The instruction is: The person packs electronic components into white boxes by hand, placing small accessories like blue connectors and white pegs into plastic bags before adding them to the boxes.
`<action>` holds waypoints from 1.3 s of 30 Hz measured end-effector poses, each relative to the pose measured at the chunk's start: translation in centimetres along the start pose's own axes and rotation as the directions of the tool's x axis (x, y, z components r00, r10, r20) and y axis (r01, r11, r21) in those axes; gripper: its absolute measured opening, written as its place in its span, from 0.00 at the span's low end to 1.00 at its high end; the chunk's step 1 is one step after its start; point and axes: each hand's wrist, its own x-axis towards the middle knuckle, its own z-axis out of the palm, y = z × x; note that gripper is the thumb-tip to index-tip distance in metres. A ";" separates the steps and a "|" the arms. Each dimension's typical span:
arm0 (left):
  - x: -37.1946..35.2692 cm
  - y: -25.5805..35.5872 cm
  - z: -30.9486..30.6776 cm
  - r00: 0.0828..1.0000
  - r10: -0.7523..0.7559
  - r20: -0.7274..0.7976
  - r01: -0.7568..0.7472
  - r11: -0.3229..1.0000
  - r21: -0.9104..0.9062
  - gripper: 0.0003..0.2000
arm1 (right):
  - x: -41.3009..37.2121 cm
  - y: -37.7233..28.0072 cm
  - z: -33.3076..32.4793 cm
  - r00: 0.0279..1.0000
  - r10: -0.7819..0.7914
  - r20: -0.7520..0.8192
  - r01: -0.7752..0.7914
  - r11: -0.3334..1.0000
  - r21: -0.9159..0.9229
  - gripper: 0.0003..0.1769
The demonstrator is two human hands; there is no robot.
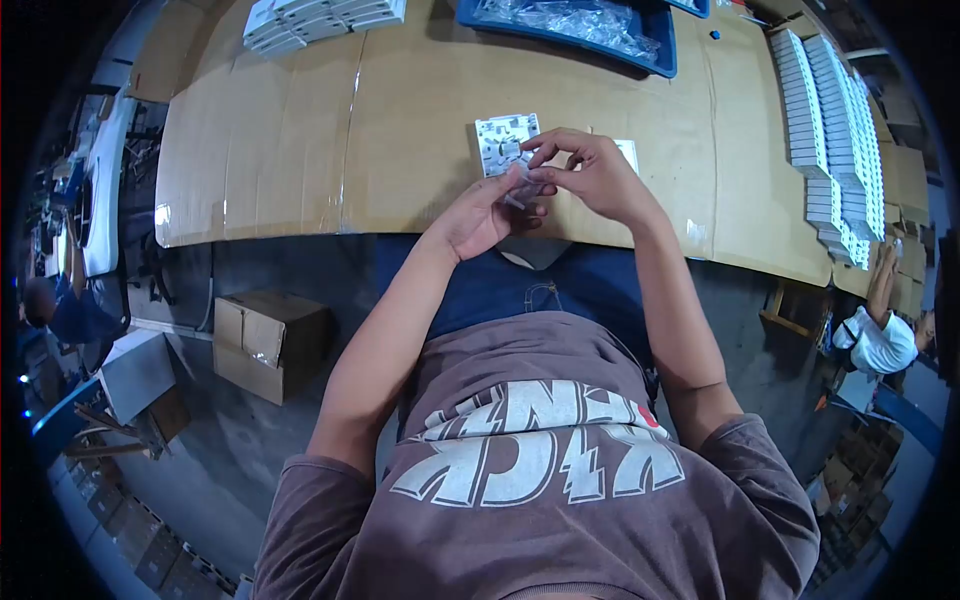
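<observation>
"Where's this?"
"Cardboard-topped table (270, 150) in a workroom — carton (248, 340) on the floor."
"And the hands?"
"Left hand (480, 218) and right hand (603, 182) close together, fingers closed on a small clear piece (524, 188) — white panel (503, 135) just beyond them."

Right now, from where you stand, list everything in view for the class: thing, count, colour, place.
Cardboard-covered table: one, brown, ahead
White openwork part: one, beyond hands
Pale piece: one, partly behind right hand
Clear piece: one, between hands
Blue tray: one, far side, clear bags inside
Small cap: one, blue, beside tray
White stacks: several, right; more far left
Carton: one, brown, floor left
Other people: two, far left and right
Left hand, right hand: bare
</observation>
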 end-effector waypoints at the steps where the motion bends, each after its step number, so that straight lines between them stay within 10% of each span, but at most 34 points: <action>1: 0.0 -0.2 0.0 1.000 0.003 -0.004 -0.003 1.000 0.004 0.24 | 0.2 0.1 0.0 1.000 -0.012 0.024 0.012 1.000 -0.015 0.08; 9: 0.0 -0.2 -0.2 1.000 -0.004 -0.015 0.003 0.999 -0.049 0.25 | 1.4 -1.1 -0.8 0.935 0.144 0.325 -0.122 0.989 -0.087 0.12; 22: 0.2 -0.6 -0.4 0.987 -0.035 -0.155 0.009 0.986 -0.165 0.20 | 1.0 -4.1 -1.9 0.935 0.094 0.342 -0.036 0.984 -0.172 0.18; 26: 0.3 -0.5 -2.2 0.998 -0.047 0.034 0.048 0.997 -0.055 0.23 | 3.4 -3.0 -7.2 0.989 0.136 0.055 -0.140 0.988 0.071 0.16; 30: 0.4 -0.5 -2.3 0.995 -0.080 0.058 0.088 0.985 -0.147 0.27 | 8.0 2.5 -15.5 0.967 0.031 -0.253 -0.098 0.961 -0.259 0.13; 35: 0.2 -0.4 -2.6 0.994 -0.109 0.032 0.112 0.987 -0.118 0.29 | 16.3 6.6 -26.8 0.719 -0.269 -0.641 -0.263 0.748 -0.609 0.13; 39: 0.0 0.0 -1.8 0.995 -0.100 0.025 0.102 0.992 -0.075 0.29 | 20.5 6.9 -31.0 0.760 -0.217 -0.613 -0.425 0.548 -0.721 0.13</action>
